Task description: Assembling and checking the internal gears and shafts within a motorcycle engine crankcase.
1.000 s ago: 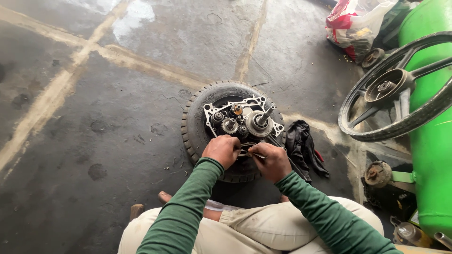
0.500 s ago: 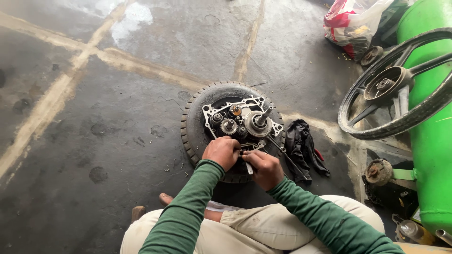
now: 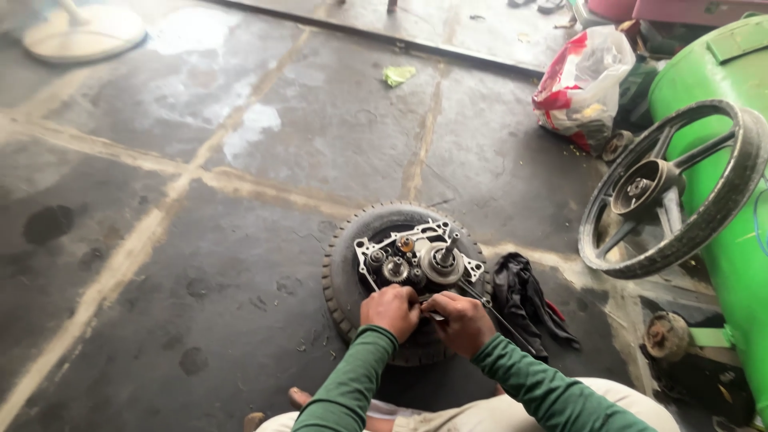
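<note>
An opened engine case half (image 3: pixel 416 254) with exposed gears and shafts lies flat on a small black tyre (image 3: pixel 340 264) on the concrete floor. Both hands work at its near edge. My left hand (image 3: pixel 390 310) is closed over the case rim. My right hand (image 3: pixel 459 322) grips a thin metal tool (image 3: pixel 429 314) whose tip points left toward my left hand. Both arms wear green sleeves. What my left fingers pinch is hidden.
A black rag (image 3: pixel 524 300) lies right of the tyre. A spoked wheel (image 3: pixel 672 188) leans on a green tank (image 3: pixel 732 200) at the right. A red and white plastic bag (image 3: pixel 580 84) sits at the back. A rusty round part (image 3: pixel 662 336) lies near the tank.
The camera has tilted up, showing more floor at the back. My hands have stayed at the case's near edge, moving slightly closer together.
</note>
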